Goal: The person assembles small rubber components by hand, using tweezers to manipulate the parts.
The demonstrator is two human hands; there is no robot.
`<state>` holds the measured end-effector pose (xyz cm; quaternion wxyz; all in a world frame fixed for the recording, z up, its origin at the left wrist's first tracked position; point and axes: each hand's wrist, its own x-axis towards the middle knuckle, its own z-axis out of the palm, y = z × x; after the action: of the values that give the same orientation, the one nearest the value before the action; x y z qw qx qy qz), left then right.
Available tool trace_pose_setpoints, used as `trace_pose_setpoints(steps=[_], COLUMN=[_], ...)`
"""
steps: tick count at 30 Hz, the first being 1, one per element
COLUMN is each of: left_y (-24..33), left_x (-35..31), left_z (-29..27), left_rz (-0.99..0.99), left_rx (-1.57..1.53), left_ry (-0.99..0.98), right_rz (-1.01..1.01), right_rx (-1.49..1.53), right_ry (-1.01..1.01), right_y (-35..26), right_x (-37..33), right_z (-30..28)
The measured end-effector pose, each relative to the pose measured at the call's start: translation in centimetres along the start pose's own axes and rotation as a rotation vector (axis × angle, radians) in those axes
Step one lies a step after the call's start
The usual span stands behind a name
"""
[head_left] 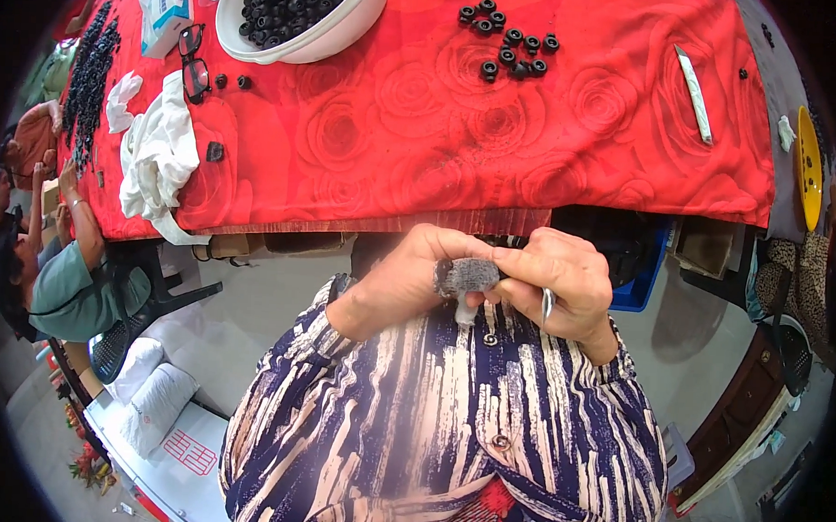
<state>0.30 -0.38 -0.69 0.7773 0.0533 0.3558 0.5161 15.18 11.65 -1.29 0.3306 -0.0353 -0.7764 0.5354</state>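
Observation:
My left hand (pixel 394 283) is closed in front of my chest, at the table's near edge. Around one of its fingers sits a grey fuzzy wrap (pixel 471 276), with a whitish piece (pixel 465 313) hanging below. My right hand (pixel 565 280) meets it fingertip to fingertip. A thin metal tool (pixel 548 304) is gripped in the right hand, its shiny end showing below the fingers. Something small and dark shows between the two hands, mostly covered by fingers, so what the left hand pinches cannot be made out.
A red rose-patterned cloth (pixel 394 168) covers the table. On it are a white bowl (pixel 329 51) of small black round parts, several loose black parts (pixel 508 55), glasses (pixel 195 66), a white cloth (pixel 159 155) and a white-handled cutter (pixel 694 94). Other people sit at the left.

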Motion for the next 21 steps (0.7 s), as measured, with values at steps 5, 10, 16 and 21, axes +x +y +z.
trace_pose_setpoints(steps=[5,10,16,21], left_y=[0.0,0.0,0.2,0.3], left_x=[-0.5,-0.5,-0.3,-0.3], left_z=[1.1,1.2,1.3,1.6], left_rz=[0.126,0.264,0.231,0.190], left_rx=[0.075,0.109,0.251,0.202], left_ry=[0.134,0.162,0.165,0.166], right_rz=[-0.004,0.211,0.523,0.492], right_rx=[-0.119,-0.151,0.057,-0.032], right_ry=[0.066,-0.042,-0.030,0.006], right_y=[-0.4,-2.0,-1.9,-1.6], right_x=[-0.2,-0.4,-0.9,-0.8], right_z=[0.5,-0.1,-1.1,-0.6])
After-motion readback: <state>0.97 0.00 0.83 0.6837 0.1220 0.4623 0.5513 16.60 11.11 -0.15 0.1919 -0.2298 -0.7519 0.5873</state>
